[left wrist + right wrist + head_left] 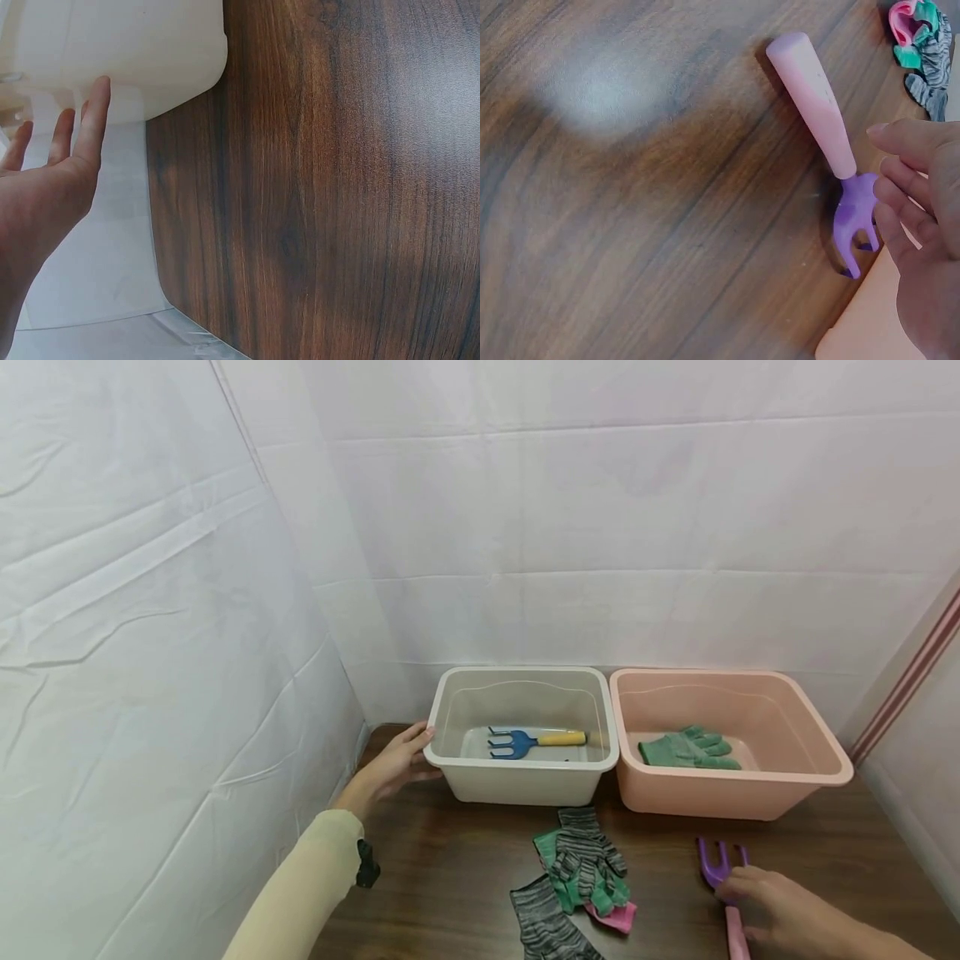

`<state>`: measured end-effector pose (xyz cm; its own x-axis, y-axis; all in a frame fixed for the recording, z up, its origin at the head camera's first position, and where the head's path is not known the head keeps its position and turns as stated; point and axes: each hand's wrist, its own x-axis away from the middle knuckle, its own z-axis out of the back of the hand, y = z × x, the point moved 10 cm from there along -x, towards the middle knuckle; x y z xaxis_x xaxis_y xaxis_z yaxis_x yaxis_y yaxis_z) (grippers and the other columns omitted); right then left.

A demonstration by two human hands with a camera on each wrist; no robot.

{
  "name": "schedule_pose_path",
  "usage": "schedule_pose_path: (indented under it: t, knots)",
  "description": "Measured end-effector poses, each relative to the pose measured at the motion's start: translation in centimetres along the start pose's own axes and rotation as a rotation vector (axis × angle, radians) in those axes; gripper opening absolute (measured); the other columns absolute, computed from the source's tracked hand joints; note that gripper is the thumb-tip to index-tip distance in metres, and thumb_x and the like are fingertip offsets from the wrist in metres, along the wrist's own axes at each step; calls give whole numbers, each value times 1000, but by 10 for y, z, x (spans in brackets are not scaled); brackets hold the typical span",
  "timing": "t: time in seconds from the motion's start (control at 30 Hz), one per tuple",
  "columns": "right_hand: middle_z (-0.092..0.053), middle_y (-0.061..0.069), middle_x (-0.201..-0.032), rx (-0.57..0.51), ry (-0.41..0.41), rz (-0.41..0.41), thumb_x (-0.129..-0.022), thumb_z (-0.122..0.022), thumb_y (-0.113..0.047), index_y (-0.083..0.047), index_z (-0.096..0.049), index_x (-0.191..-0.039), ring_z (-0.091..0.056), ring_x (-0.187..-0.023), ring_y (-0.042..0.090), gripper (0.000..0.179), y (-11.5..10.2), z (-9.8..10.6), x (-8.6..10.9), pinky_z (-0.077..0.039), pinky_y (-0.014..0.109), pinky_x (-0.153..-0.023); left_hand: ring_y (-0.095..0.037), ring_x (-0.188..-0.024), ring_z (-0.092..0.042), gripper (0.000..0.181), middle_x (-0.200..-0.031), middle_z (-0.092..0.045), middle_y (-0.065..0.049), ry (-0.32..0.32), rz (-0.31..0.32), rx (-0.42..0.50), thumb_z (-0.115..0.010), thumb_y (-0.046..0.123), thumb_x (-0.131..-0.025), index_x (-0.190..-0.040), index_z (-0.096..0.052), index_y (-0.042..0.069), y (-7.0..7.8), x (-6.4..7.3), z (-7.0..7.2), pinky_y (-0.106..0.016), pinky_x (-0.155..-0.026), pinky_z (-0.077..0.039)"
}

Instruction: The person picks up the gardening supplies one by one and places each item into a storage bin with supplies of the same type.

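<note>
My left hand (402, 760) rests against the left end of a white plastic bin (525, 787). In the left wrist view its fingers lie nearly straight along the bin's wall. Inside the bin is a hand rake with a blue head and yellow handle (536, 742). My right hand (787, 910) hovers over a second hand rake with purple tines and a pink handle (814, 105), which lies on the table. The fingers of that hand are loosely bent, with nothing visible between them in the right wrist view.
A pink bin (705, 793) holding a green glove (690, 749) stands right of the white one. A pile of grey striped gloves (585, 847), with green and pink pieces beneath, lies on the brown wooden table (442, 877). White sheeting (525, 527) hangs behind and at the sides.
</note>
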<state>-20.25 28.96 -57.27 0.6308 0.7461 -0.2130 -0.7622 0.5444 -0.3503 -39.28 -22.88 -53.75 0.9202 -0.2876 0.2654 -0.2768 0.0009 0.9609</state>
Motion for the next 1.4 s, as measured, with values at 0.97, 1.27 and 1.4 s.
schedule_pose_path:
  t: [0.97, 1.27, 1.4]
  knots:
    - [-66, -6, -111, 71, 25, 190, -57, -91, -7, -19, -73, -111, -63, -99, 10, 59, -12, -27, 5, -47, 9, -86, -40, -139, -51, 69, -164, -33, -30, 8, -1, -4, -49, 41, -114, -169, -22, 10, -1, 2, 0, -59, -107, -51]
    - [-65, -8, -108, 65, -10, 177, -56, -90, -3, -20, -75, -107, -63, -96, 9, 55, -15, -28, -8, -57, 26, -76, -25, -124, -62, 67, -158, -43, -25, 12, -12, -18, -48, 40, -114, -169, -23, 10, 0, 2, 2, -59, -107, -52]
    - [-64, -11, -107, 70, -10, 159, -57, -89, -2, -21, -75, -105, -62, -95, 7, 54, -17, -27, -14, -57, 28, -75, -27, -127, -60, 68, -160, -40, -26, 12, -9, -20, -48, 41, -114, -169, -22, 10, -1, 1, 2, -59, -107, -52]
